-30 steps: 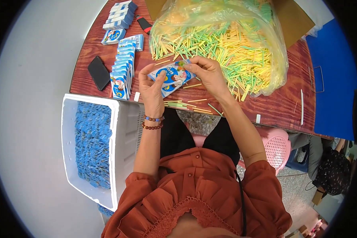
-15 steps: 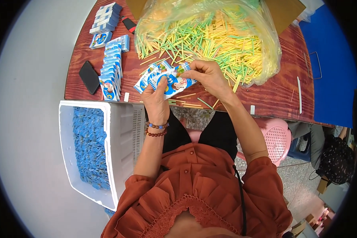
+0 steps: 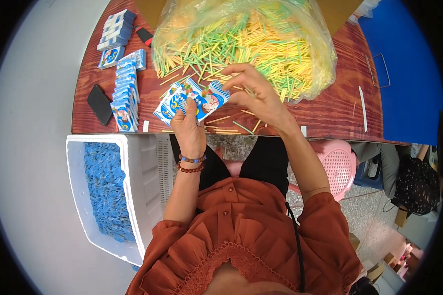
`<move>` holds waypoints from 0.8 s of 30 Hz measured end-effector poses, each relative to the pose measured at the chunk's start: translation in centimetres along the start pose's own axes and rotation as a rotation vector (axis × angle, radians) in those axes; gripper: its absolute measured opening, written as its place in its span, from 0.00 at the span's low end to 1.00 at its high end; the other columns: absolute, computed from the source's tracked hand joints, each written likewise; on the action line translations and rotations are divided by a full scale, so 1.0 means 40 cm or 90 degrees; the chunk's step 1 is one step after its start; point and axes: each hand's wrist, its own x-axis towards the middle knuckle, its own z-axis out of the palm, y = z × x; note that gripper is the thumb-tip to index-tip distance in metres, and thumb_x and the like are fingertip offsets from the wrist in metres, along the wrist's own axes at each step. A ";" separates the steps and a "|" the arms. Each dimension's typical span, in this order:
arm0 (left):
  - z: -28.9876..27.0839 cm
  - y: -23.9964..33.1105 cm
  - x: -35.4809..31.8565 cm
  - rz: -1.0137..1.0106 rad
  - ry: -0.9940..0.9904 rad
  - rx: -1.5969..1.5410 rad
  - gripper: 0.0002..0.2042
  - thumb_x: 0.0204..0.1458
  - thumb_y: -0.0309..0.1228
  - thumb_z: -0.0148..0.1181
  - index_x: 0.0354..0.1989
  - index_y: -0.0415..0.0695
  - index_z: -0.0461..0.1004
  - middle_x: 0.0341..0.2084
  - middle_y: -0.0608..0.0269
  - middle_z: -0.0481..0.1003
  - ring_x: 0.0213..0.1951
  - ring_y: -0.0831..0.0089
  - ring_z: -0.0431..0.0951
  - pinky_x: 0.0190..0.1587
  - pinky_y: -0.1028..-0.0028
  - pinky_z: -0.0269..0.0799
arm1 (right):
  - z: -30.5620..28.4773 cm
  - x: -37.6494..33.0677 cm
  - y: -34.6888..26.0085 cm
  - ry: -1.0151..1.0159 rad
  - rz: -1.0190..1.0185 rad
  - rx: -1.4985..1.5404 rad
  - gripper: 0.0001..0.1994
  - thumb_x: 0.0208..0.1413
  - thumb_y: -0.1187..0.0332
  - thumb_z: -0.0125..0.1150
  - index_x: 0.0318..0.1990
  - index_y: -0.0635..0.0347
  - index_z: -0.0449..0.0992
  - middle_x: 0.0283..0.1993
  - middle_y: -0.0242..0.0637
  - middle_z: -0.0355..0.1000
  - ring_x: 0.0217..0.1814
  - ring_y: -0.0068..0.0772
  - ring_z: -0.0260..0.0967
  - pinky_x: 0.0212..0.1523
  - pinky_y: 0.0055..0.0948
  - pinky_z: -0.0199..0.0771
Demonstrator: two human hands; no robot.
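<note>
My left hand (image 3: pixel 189 132) is closed on several flat blue-and-white packets (image 3: pixel 212 102), fanned out and overlapping, with its thumb pressed on top. Beside the packets' right end is my right hand (image 3: pixel 257 93), its fingers apart and curved; I see nothing held in it. Just beyond both hands, a large clear plastic bag (image 3: pixel 325 73) lies open, full of thin yellow, green and orange sticks (image 3: pixel 275 54). Some loose sticks (image 3: pixel 218 119) lie on the red-brown wooden table (image 3: pixel 325 115) under the packets and near its front edge.
On the table's left are a row of overlapping packets (image 3: pixel 126 96), stacked packets (image 3: pixel 117 30), a black phone (image 3: pixel 100 104) and a red-and-black object (image 3: pixel 143 36). A white foam box (image 3: pixel 125 196) holding blue pieces stands left of my legs. A pink stool (image 3: pixel 335 169) is at the right.
My right hand has come off the packets' right end, its fingers spreading. The left hand keeps hold of the packets. The whole view has shifted slightly.
</note>
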 end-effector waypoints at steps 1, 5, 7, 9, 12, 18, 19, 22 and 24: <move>-0.004 -0.005 -0.002 0.003 -0.020 0.008 0.08 0.61 0.29 0.54 0.41 0.38 0.76 0.36 0.66 0.77 0.35 0.81 0.76 0.40 0.75 0.75 | -0.002 0.001 0.013 -0.042 -0.044 -0.116 0.10 0.51 0.70 0.64 0.42 0.58 0.78 0.58 0.36 0.64 0.59 0.32 0.61 0.57 0.31 0.63; 0.004 0.002 -0.012 -0.030 -0.035 0.054 0.08 0.62 0.30 0.53 0.37 0.39 0.77 0.33 0.69 0.77 0.33 0.85 0.74 0.36 0.80 0.72 | -0.024 0.016 0.037 -0.183 -0.130 -0.249 0.14 0.48 0.66 0.67 0.43 0.59 0.78 0.61 0.34 0.64 0.66 0.40 0.56 0.63 0.37 0.57; 0.001 -0.003 -0.017 -0.038 -0.029 0.110 0.09 0.62 0.30 0.53 0.35 0.39 0.77 0.31 0.70 0.77 0.32 0.87 0.73 0.36 0.81 0.71 | -0.045 0.003 0.047 -0.160 -0.137 -0.270 0.12 0.49 0.68 0.66 0.41 0.59 0.80 0.58 0.34 0.67 0.65 0.40 0.57 0.63 0.37 0.58; -0.014 -0.016 -0.014 -0.036 -0.034 0.144 0.11 0.62 0.32 0.54 0.33 0.39 0.77 0.29 0.71 0.76 0.30 0.88 0.71 0.34 0.82 0.68 | -0.059 -0.002 0.044 -0.167 -0.112 -0.227 0.10 0.49 0.69 0.66 0.40 0.59 0.81 0.56 0.34 0.70 0.62 0.38 0.61 0.62 0.35 0.61; 0.040 -0.010 -0.039 -0.017 0.017 0.192 0.14 0.63 0.38 0.52 0.28 0.42 0.76 0.23 0.74 0.72 0.21 0.89 0.62 0.21 0.83 0.56 | -0.088 -0.015 0.034 -0.177 0.006 -0.117 0.09 0.49 0.70 0.67 0.39 0.58 0.81 0.53 0.34 0.72 0.59 0.35 0.65 0.59 0.33 0.64; -0.016 -0.003 -0.020 0.008 0.004 0.216 0.14 0.62 0.37 0.53 0.26 0.44 0.75 0.19 0.79 0.67 0.19 0.91 0.54 0.20 0.81 0.44 | -0.287 0.037 0.002 0.004 0.058 -0.556 0.09 0.53 0.68 0.61 0.41 0.58 0.79 0.47 0.35 0.74 0.52 0.33 0.68 0.54 0.36 0.65; -0.010 0.000 -0.022 0.019 0.006 0.200 0.14 0.62 0.36 0.54 0.26 0.44 0.75 0.19 0.80 0.67 0.20 0.91 0.54 0.20 0.82 0.45 | -0.302 0.042 -0.001 -0.036 -0.024 -0.807 0.10 0.52 0.68 0.60 0.42 0.57 0.78 0.46 0.36 0.74 0.52 0.36 0.68 0.55 0.38 0.63; -0.017 -0.008 -0.023 0.026 0.018 0.185 0.13 0.62 0.35 0.54 0.27 0.43 0.76 0.21 0.79 0.68 0.23 0.92 0.57 0.24 0.83 0.50 | -0.266 0.071 0.018 -0.122 -0.023 -0.937 0.09 0.49 0.72 0.57 0.39 0.58 0.76 0.42 0.39 0.73 0.49 0.39 0.66 0.51 0.39 0.61; -0.035 -0.013 -0.020 0.022 0.005 0.182 0.13 0.62 0.34 0.54 0.28 0.42 0.76 0.22 0.78 0.70 0.24 0.92 0.59 0.25 0.84 0.53 | -0.258 0.084 0.038 -0.179 0.012 -1.013 0.08 0.48 0.73 0.56 0.37 0.59 0.75 0.40 0.39 0.72 0.48 0.38 0.66 0.49 0.38 0.61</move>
